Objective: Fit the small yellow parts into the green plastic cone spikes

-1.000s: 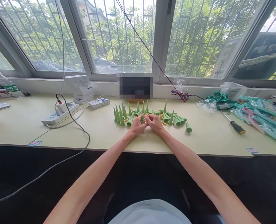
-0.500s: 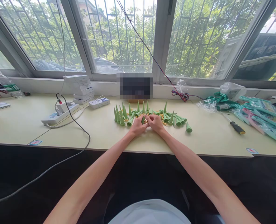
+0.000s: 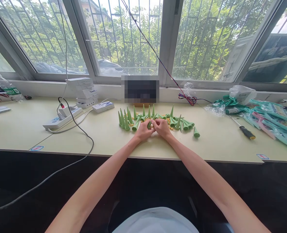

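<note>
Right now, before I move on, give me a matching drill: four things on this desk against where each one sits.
Things:
1 screwdriver
2 power strip
3 held green cone
4 stack of white boxes

Places:
A left of the cone pile, black cable running off it
B where left hand and right hand meet
C against the window ledge, behind the power strip
D lying flat, right of the cone pile

Pairs: 1-D, 2-A, 3-B, 4-C
</note>
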Demonstrator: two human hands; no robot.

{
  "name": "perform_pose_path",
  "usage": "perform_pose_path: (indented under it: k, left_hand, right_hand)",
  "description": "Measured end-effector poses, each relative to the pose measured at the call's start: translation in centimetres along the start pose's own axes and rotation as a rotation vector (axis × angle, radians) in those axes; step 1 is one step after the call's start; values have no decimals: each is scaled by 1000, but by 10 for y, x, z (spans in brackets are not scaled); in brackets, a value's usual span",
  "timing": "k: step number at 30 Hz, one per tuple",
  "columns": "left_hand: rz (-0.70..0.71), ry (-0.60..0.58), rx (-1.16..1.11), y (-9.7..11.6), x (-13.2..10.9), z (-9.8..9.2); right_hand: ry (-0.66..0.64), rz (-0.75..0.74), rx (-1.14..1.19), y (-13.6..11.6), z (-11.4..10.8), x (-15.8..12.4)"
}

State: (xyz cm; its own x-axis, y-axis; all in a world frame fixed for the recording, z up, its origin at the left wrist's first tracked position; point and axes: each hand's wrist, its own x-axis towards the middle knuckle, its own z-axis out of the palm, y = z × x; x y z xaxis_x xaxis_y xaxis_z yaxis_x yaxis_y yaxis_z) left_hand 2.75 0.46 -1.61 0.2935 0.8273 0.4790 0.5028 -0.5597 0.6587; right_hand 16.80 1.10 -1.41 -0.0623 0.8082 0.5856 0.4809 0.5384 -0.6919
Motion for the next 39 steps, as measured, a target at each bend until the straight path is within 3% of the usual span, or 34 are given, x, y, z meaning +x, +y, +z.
perform_pose_path:
  k: [34, 39]
  left_hand:
    - [23, 44, 32, 0, 1, -1]
    - [32, 19, 3, 0, -1, -1]
  right_hand:
    - [-128, -4, 268, 9, 2, 2]
    - [-99, 17, 213, 4, 1, 1]
